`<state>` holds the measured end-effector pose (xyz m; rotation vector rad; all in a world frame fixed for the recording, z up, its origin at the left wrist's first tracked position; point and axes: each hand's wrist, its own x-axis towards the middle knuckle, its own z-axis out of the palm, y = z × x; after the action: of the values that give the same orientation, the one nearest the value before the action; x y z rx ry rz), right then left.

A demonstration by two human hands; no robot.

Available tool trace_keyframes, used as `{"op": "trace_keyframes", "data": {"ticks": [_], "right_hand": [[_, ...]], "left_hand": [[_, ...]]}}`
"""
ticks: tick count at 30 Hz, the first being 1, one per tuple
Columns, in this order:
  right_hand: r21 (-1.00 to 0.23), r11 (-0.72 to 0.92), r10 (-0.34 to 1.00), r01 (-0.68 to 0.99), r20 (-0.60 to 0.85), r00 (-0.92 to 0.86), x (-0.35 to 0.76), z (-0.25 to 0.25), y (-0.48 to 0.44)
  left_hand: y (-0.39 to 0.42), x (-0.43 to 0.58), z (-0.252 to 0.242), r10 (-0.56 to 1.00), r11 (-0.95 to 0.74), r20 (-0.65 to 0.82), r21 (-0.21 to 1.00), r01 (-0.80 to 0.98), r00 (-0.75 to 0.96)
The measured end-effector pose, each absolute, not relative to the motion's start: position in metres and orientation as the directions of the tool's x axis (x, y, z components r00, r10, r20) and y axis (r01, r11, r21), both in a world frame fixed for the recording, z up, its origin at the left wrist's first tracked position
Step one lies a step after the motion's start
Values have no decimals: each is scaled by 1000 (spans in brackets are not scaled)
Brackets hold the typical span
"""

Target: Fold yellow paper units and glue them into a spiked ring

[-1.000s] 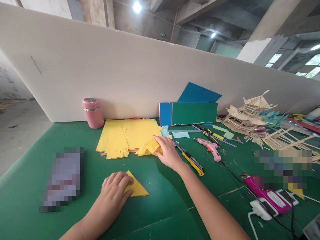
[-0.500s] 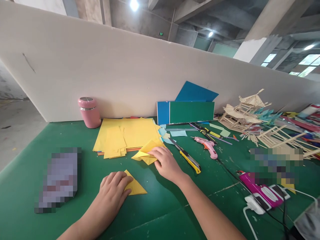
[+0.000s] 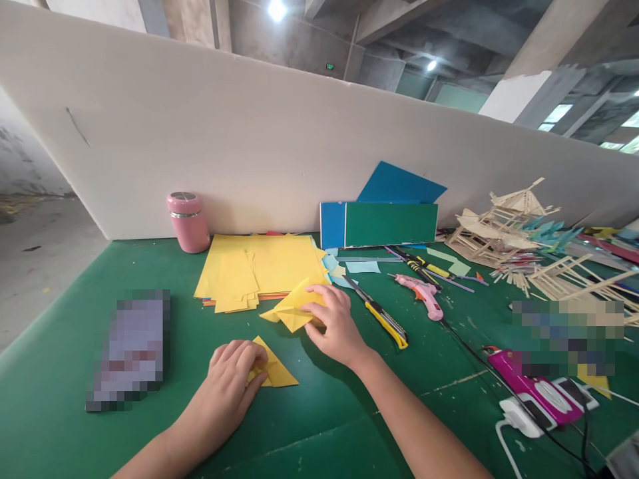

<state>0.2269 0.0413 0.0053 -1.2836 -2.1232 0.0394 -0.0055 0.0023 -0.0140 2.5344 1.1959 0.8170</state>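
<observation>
My left hand (image 3: 234, 372) is closed on a folded yellow paper triangle (image 3: 279, 374) lying on the green table; the fingertips cover its left part. Just beyond it, my right hand (image 3: 332, 322) pinches a second piece, a folded yellow paper (image 3: 294, 311) with several raised flaps. That piece sits at the front edge of a stack of yellow paper sheets (image 3: 229, 266). My right thumb is bent below the paper, and the fingers lie along its right side, partly hiding it.
Right of my right hand lie a yellow utility knife (image 3: 384, 319) and a pink glue gun (image 3: 422, 293) with its cord. A magenta power strip (image 3: 539, 392) and wooden stick models (image 3: 499, 233) are farther right. A pink flask (image 3: 188, 223) stands by the white partition (image 3: 249, 153).
The view has turned slightly left, shifting everything rightward. My right fingers have moved on the folded paper, whose flaps sit differently. My left hand stays on its triangle.
</observation>
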Motion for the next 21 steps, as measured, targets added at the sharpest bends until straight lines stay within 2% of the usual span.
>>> {"op": "trace_keyframes", "data": {"ticks": [4, 7, 11, 17, 21], "right_hand": [[-314, 483, 760, 817, 615, -213, 228, 4, 42], [-329, 504, 748, 798, 628, -214, 229, 3, 44], [-438, 525, 787, 730, 576, -220, 230, 3, 46], [-574, 368, 840, 731, 542, 3, 239, -8, 53], [-667, 304, 859, 680, 500, 107, 243, -7, 56]], "left_hand": [[0, -3, -11, 753, -657, 371, 405, 636, 543], [0, -2, -8, 719, -695, 354, 363, 621, 598], [1, -2, -3, 689, -724, 370, 314, 614, 623], [0, -1, 0, 660, -745, 385, 228, 627, 645], [2, -1, 1, 679, -730, 369, 250, 636, 635]]}}
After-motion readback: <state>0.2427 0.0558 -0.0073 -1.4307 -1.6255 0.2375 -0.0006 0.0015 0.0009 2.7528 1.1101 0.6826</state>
